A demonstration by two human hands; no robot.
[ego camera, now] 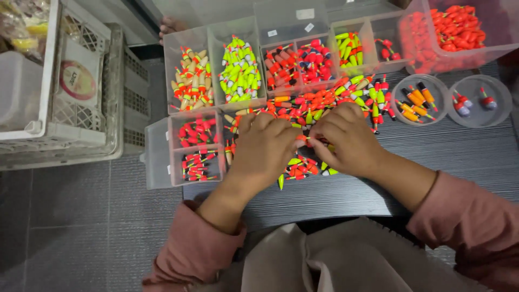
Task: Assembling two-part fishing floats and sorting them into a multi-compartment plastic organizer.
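Note:
My left hand (265, 148) and my right hand (346, 140) meet over a loose heap of small fishing floats (319, 103) in orange, red and yellow-green on a dark table (459, 157). Both hands pinch at small floats between their fingertips near the middle of the heap. What exactly each finger grips is partly hidden. More floats lie under and around my palms, including yellow-green ones (294, 162) below my left fingers.
Clear compartment boxes (238, 70) with sorted floats stand behind the heap. A smaller box (197, 146) sits at the left. Two round clear dishes (416, 100) (478, 103) hold a few floats at the right. White and grey plastic crates (70, 86) stand on the floor at the left.

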